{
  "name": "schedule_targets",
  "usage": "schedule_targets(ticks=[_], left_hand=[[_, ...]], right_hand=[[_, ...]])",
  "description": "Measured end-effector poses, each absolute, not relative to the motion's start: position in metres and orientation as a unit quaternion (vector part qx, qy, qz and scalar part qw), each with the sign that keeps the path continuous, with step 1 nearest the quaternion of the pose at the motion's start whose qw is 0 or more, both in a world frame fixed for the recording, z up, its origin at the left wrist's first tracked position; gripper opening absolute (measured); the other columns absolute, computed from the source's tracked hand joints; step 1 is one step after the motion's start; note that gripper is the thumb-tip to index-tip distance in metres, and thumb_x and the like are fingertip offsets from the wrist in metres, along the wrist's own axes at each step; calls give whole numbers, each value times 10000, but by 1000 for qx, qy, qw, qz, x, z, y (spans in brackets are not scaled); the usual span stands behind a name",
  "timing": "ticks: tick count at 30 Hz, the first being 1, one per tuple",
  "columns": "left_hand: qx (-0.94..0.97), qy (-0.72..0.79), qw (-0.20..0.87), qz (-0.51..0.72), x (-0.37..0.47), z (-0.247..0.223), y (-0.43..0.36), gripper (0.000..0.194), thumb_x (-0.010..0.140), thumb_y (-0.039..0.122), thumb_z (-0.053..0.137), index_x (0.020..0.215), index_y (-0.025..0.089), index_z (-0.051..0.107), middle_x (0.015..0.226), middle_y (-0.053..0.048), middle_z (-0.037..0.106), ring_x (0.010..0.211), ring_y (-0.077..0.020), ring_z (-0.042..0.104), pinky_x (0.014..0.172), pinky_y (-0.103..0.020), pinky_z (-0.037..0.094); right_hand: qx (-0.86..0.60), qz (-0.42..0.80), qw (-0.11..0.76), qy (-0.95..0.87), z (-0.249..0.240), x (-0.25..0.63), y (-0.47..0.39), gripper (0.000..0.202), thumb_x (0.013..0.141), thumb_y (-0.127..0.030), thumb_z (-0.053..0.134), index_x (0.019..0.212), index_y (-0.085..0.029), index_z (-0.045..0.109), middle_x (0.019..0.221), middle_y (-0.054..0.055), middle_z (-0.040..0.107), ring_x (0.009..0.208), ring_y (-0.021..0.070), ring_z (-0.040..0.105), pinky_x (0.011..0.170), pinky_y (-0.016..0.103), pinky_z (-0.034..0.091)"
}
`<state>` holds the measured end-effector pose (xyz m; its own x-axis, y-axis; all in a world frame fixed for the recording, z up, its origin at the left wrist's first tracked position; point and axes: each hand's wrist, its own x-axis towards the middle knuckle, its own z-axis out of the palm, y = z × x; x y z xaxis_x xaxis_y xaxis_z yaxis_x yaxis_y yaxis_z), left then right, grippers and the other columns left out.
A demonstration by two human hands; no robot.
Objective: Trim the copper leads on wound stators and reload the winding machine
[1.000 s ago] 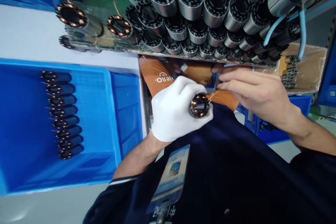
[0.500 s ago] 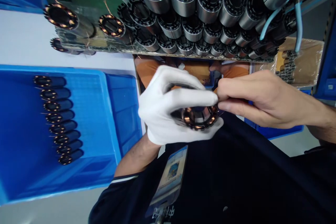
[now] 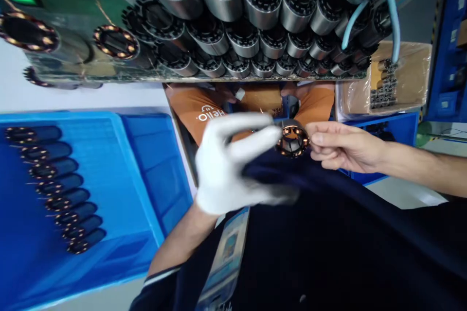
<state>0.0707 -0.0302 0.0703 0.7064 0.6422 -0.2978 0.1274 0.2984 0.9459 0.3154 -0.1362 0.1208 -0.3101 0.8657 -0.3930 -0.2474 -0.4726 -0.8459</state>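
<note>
Copper-wound cylinders at a work counter, seen from beside the worker. The right hand (image 3: 337, 148), bare, pinches the rim of one copper-wound cylinder (image 3: 293, 141) between thumb and fingers, holding it up before the worker's dark shirt (image 3: 328, 233), the coiled end facing up. The left hand (image 3: 237, 165), in a white glove and blurred, is spread with nothing in its grasp; two fingertips lie right at the cylinder's edge, and whether they touch it cannot be told.

The blue bin (image 3: 118, 129) to the left contains a row of eight finished-looking cylinders (image 3: 73, 185), lying side by side with copper at one end. Along the counter (image 3: 124, 95), a green board (image 3: 82, 29) carries a few coiled pieces (image 3: 135, 49) and, beside them, crowded ranks of bare cylinders (image 3: 248, 51) showing no copper. Judged by these groups, the batch is only partly through: eight set aside, one in hand, and many unwound. Whether the held piece is complete is too fine to judge.
</note>
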Motion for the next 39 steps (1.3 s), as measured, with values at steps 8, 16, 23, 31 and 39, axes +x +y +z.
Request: schedule_targets(ticks=[8, 16, 23, 31, 39], left_hand=[[511, 226, 829, -21, 110, 84, -46, 492, 1000, 695, 672, 988, 212, 767, 847, -95, 758, 677, -270, 709, 665, -403, 607], [862, 92, 463, 186, 109, 84, -22, 161, 921, 286, 824, 1068, 280, 759, 1090, -81, 766, 1044, -311, 744, 1098, -563, 596], [790, 220, 573, 4, 110, 105, -28, 238, 917, 460, 773, 982, 238, 717, 872, -45, 756, 784, -250, 735, 897, -458, 665], [867, 237, 422, 117, 95, 106, -32, 239, 945, 348, 746, 1150, 227, 735, 1058, -70, 781, 1022, -285, 781, 1036, -453, 636], [838, 218, 489, 106, 93, 92, -32, 270, 874, 410, 827, 1081, 256, 750, 1002, -56, 798, 969, -304, 779, 1041, -530, 620]], right_hand=[[-390, 207, 180, -879, 158, 356, -109, 413, 1206, -198, 561, 838, -270, 733, 699, -61, 619, 647, 104, 570, 628, 209, 548], [-452, 755, 159, -446, 139, 369, -127, 286, 1023, -477, 869, 1070, -198, 829, 1025, 70, 863, 866, 186, 808, 764, 316, 671], [-451, 610, 241, -605, 130, 343, -130, 379, 1118, -313, 709, 776, -229, 569, 706, -51, 533, 675, 103, 510, 666, 258, 499], [-518, 563, 182, -618, 152, 367, -116, 465, 912, -610, 949, 1064, -210, 767, 1156, 29, 756, 1058, 172, 712, 942, 353, 630], [-495, 501, 196, -682, 126, 338, -130, 300, 1155, -355, 701, 881, -234, 683, 664, -74, 570, 572, 84, 435, 574, 290, 257]])
